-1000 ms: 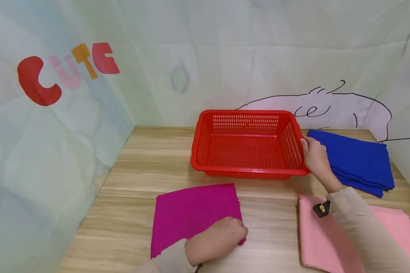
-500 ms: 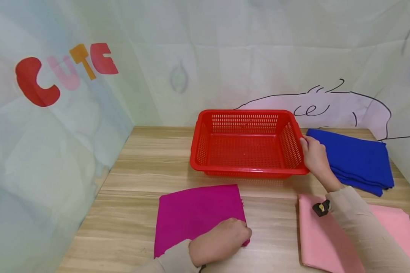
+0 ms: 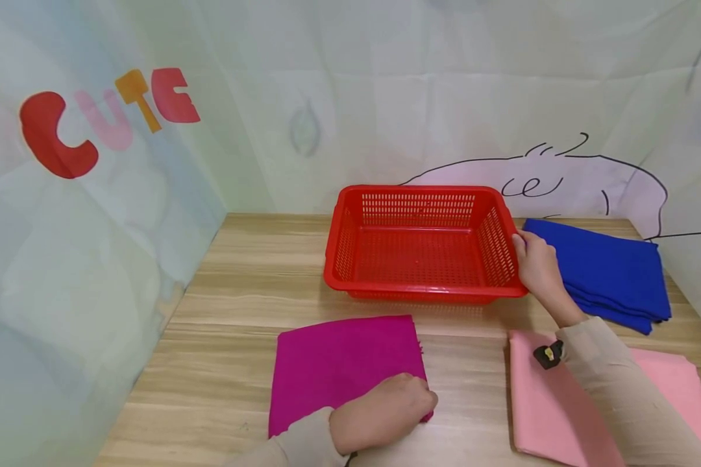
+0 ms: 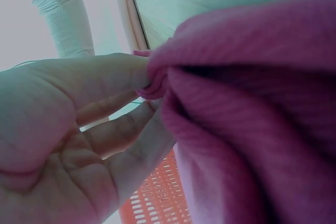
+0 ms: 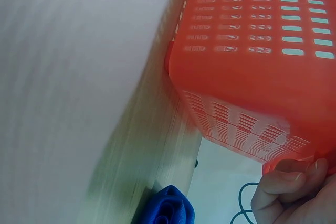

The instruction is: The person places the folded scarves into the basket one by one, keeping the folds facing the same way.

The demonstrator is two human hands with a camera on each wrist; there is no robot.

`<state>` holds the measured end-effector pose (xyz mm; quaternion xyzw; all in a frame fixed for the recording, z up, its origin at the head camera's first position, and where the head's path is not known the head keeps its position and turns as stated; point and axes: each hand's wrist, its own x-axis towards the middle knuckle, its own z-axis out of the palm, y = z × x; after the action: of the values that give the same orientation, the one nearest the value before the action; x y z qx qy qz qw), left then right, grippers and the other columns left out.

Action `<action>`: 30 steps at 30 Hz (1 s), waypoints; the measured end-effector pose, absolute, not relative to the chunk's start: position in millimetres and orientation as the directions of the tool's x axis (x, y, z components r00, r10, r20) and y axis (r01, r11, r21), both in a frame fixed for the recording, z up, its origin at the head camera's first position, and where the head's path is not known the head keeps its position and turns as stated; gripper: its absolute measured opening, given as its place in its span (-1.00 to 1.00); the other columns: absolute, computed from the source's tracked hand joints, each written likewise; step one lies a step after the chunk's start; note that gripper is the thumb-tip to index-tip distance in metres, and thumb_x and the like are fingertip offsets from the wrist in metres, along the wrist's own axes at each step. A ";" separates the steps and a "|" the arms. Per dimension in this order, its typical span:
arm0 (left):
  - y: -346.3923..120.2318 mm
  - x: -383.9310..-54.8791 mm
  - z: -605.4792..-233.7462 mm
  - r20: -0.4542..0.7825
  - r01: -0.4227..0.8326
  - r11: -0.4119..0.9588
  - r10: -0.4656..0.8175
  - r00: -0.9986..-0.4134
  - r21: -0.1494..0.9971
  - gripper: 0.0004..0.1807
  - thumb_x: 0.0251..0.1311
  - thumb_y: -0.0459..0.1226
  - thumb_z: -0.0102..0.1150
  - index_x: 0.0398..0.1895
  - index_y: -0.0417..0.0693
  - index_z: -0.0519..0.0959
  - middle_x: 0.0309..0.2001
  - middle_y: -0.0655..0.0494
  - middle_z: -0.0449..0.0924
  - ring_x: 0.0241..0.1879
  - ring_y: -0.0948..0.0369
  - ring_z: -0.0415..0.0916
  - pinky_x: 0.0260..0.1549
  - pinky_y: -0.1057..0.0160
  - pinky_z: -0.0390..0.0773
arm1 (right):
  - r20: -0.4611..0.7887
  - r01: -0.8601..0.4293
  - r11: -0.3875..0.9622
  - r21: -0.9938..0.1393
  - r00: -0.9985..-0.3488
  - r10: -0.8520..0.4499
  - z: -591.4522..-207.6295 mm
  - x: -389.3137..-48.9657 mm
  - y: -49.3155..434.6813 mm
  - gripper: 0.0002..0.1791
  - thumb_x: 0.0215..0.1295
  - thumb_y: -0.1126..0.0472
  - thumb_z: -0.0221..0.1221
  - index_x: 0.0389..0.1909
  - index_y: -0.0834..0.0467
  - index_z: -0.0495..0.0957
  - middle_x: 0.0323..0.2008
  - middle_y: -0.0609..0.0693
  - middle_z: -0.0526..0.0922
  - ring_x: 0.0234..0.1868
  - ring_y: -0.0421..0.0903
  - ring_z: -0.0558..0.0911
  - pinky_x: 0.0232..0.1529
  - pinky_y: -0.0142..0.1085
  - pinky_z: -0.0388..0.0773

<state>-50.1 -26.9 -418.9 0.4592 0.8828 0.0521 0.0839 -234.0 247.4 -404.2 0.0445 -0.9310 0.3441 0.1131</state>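
Note:
A folded magenta cloth (image 3: 344,363) lies on the near part of the table. My left hand (image 3: 382,415) pinches its right edge; in the left wrist view the thumb and fingers of that hand (image 4: 89,135) close on a bunched edge of the cloth (image 4: 226,103). Behind it stands a red plastic basket (image 3: 423,288) with slotted walls and nothing inside. My right hand (image 3: 539,266) grips the basket's right rim, fingers curled under the lip. From the right wrist, the same hand (image 5: 294,187) shows at the rim beside the slotted wall (image 5: 236,77).
A folded blue cloth (image 3: 613,272) lies right of the basket. Nearer, a folded pink cloth (image 3: 537,402) lies partly beneath the right sleeve (image 3: 625,383). The wooden table (image 3: 210,337) is bounded by a printed fabric backdrop (image 3: 257,97) at the back and sides.
My left hand has slid the magenta cloth slightly to the right. The right hand keeps its grip on the basket, which stays nearly in place.

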 end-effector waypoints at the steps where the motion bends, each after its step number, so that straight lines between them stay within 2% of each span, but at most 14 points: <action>1: -26.1 -50.6 -418.6 -0.111 0.801 0.572 0.820 -0.561 0.178 -0.70 0.20 -0.40 0.33 -0.60 0.11 0.52 -0.67 0.34 0.40 -0.64 0.44 0.22 -0.58 0.53 0.21 | 0.242 -0.161 0.759 -0.631 -0.970 -0.005 -404.2 -234.0 247.4 -0.49 0.64 0.17 -0.21 0.26 0.56 0.34 -0.03 0.52 0.55 -0.18 0.35 0.62 -0.10 0.23 0.57; 7: -19.9 -53.4 -417.6 -0.191 0.770 0.588 0.809 -0.557 0.247 -0.84 0.21 -0.28 0.39 -0.48 0.08 0.61 -0.62 0.33 0.45 -0.62 0.45 0.27 -0.55 0.57 0.26 | 0.242 -0.164 0.758 -0.631 -0.970 -0.008 -403.8 -234.5 247.4 -0.49 0.64 0.17 -0.20 0.26 0.56 0.34 -0.06 0.51 0.56 -0.20 0.34 0.62 -0.11 0.22 0.58; 18: -15.1 -52.0 -418.4 -0.172 0.791 0.568 0.823 -0.541 0.226 -0.86 0.15 -0.26 0.44 -0.45 0.10 0.63 -0.59 0.33 0.49 -0.61 0.46 0.30 -0.54 0.58 0.28 | 0.232 -0.152 0.761 -0.631 -0.973 -0.002 -403.4 -234.4 247.5 -0.48 0.64 0.16 -0.20 0.26 0.56 0.34 -0.06 0.51 0.56 -0.19 0.33 0.62 -0.10 0.22 0.58; 25: -12.5 -51.1 -419.7 -0.133 0.829 0.534 0.845 -0.518 0.167 -0.85 0.20 -0.30 0.39 -0.46 0.10 0.62 -0.59 0.33 0.51 -0.61 0.46 0.31 -0.54 0.56 0.27 | 0.238 -0.155 0.763 -0.628 -0.971 -0.002 -402.4 -234.7 247.0 -0.49 0.64 0.17 -0.20 0.25 0.56 0.35 -0.04 0.52 0.55 -0.17 0.36 0.61 -0.05 0.24 0.54; 30: -10.5 -49.6 -418.7 -0.135 0.837 0.525 0.850 -0.509 0.152 -0.87 0.13 -0.28 0.45 -0.43 0.12 0.65 -0.57 0.33 0.53 -0.60 0.45 0.33 -0.53 0.57 0.27 | 0.228 -0.150 0.760 -0.633 -0.974 -0.002 -402.7 -233.9 247.0 -0.48 0.64 0.17 -0.20 0.26 0.56 0.33 -0.04 0.52 0.55 -0.18 0.36 0.61 -0.07 0.24 0.56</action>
<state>-49.6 -10.5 -418.7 0.4862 0.8679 0.0335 0.0963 -233.9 247.0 -402.7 0.0408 -0.9318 0.3443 0.1073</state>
